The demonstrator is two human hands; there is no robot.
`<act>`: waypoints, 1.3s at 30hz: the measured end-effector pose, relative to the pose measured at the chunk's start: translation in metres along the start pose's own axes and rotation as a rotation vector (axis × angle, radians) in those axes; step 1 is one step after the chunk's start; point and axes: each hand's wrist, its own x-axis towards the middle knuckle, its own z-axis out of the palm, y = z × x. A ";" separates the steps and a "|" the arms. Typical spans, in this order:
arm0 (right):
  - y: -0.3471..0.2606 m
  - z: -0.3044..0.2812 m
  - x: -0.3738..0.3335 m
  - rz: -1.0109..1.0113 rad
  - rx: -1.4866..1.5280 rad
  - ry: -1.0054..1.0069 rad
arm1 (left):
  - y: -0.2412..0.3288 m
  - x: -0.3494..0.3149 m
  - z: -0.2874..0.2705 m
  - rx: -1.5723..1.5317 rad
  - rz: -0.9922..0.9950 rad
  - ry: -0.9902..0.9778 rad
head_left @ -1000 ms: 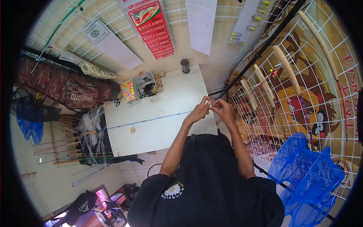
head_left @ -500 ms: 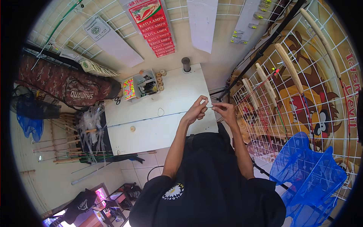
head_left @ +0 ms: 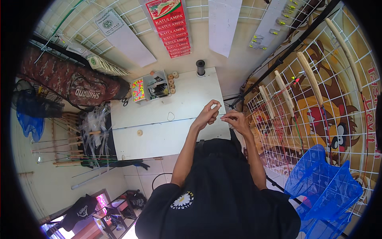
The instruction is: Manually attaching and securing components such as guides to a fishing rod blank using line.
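Both my hands are raised over the right end of a white table (head_left: 159, 145), close together. My left hand (head_left: 207, 115) has its fingers curled, with the index finger and thumb bent towards each other at the top. Just right of it, my right hand (head_left: 237, 121) is closed in a pinch, its fingertips pointing at the left hand. Whatever the fingers hold is too thin and small to make out. Left of my hands, a small loop of thin cord (head_left: 171, 116) lies on the table. A thin bluish line crosses the tabletop towards my left hand; whether it is a seam or a rod I cannot tell.
At the back of the table stand a divided box (head_left: 153, 96), several cork rings (head_left: 171, 81) and a dark spool (head_left: 200, 68). Scissors (head_left: 125, 102) lie at the left edge; a cork disc (head_left: 140, 132) sits nearer. Wooden-handled rods (head_left: 309, 77) and blue nets (head_left: 318, 179) hang on the right.
My right hand has dropped a little, its fingertips now lower beside the left hand. The left hand keeps its curled shape. The whole view has shifted slightly.
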 end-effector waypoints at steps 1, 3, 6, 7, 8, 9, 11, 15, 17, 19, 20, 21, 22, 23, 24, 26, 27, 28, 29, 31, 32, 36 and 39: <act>-0.001 0.000 0.001 -0.001 -0.002 -0.004 | 0.001 0.000 0.001 -0.009 0.009 0.022; -0.002 0.000 0.002 0.004 -0.174 0.000 | 0.003 0.001 0.003 0.030 0.031 0.044; -0.013 0.005 0.004 -0.032 -0.373 0.087 | 0.000 0.003 0.005 0.124 0.062 0.094; -0.013 0.007 0.005 -0.033 -0.374 0.082 | -0.002 0.003 0.006 0.182 0.071 0.120; -0.011 0.009 0.005 -0.091 -0.383 0.145 | -0.002 0.005 0.009 0.179 0.073 0.120; -0.008 0.010 0.005 -0.149 -0.391 0.208 | -0.003 0.006 0.011 0.201 0.067 0.147; -0.006 0.013 0.006 -0.173 -0.391 0.256 | -0.004 0.007 0.012 0.221 0.061 0.177; -0.011 0.015 0.006 -0.094 -0.405 0.309 | -0.008 0.008 0.006 0.072 0.041 0.133; -0.011 0.015 0.007 -0.105 -0.408 0.320 | -0.009 0.009 0.005 0.038 0.009 0.102; -0.011 0.015 0.008 -0.116 -0.410 0.331 | -0.011 0.009 0.006 0.072 0.039 0.112; -0.013 0.014 0.008 -0.106 -0.408 0.328 | -0.011 0.010 0.006 0.072 0.038 0.113; -0.015 0.014 0.008 -0.096 -0.406 0.325 | -0.010 0.010 0.006 0.104 0.048 0.125; -0.014 0.014 0.009 -0.096 -0.405 0.324 | -0.010 0.010 0.005 0.135 0.058 0.136; -0.013 0.013 0.009 -0.108 -0.400 0.330 | -0.009 0.010 0.005 0.136 0.057 0.136; -0.013 0.013 0.010 -0.120 -0.396 0.335 | -0.008 0.010 0.004 0.126 0.062 0.128; -0.014 0.012 0.010 -0.115 -0.397 0.321 | -0.008 0.009 0.002 0.117 0.066 0.122; -0.014 0.011 0.010 -0.111 -0.398 0.307 | -0.008 0.009 0.001 0.098 0.078 0.121; -0.014 0.012 0.010 -0.111 -0.397 0.305 | -0.008 0.008 0.001 0.080 0.090 0.121; -0.013 0.012 0.010 -0.111 -0.396 0.298 | -0.006 0.008 0.000 0.080 0.088 0.121; -0.010 0.011 0.010 -0.110 -0.395 0.291 | -0.003 0.007 -0.001 0.052 0.070 0.084; -0.011 0.011 0.011 -0.123 -0.404 0.289 | -0.002 0.007 -0.002 0.052 0.070 0.086; -0.013 0.011 0.011 -0.145 -0.401 0.273 | -0.001 0.007 -0.002 0.025 0.044 0.098; -0.014 0.009 0.011 -0.129 -0.411 0.234 | 0.001 0.005 -0.001 0.007 0.027 0.120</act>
